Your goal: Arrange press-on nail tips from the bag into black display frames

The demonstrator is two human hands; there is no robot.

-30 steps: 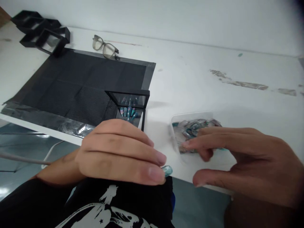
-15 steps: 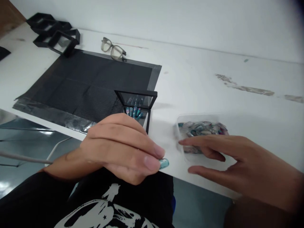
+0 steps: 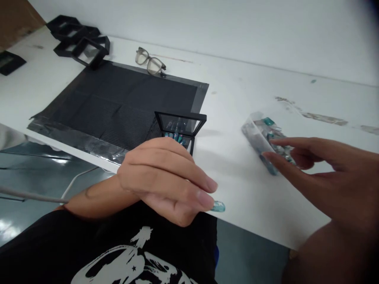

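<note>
Between the fingertips of my left hand [image 3: 166, 179] is a glossy teal press-on nail [image 3: 219, 206], its free end sticking out to the right. My right hand [image 3: 334, 173] pinches the wall of a clear plastic box [image 3: 257, 138], thumb outside and index finger inside. The box sits tilted and holds a heap of loose press-on nails [image 3: 269, 121] in teal and clear tones. Behind my left hand stands a small black case [image 3: 180, 114] with its windowed lid raised. Several teal nails [image 3: 177, 137] lie in it, partly hidden by the hand.
A black mat [image 3: 115, 98] covers the left part of the white table [image 3: 227, 161]. Eyeglasses [image 3: 151, 62] lie at its far edge. Several black frames [image 3: 85, 51] are piled at the back left, and a dark flat object [image 3: 11, 63] lies at the far left.
My right hand has closed from an open pose onto the box wall. The box has turned and tilted, moving slightly away. My left hand still holds the nail; the view has shifted a little.
</note>
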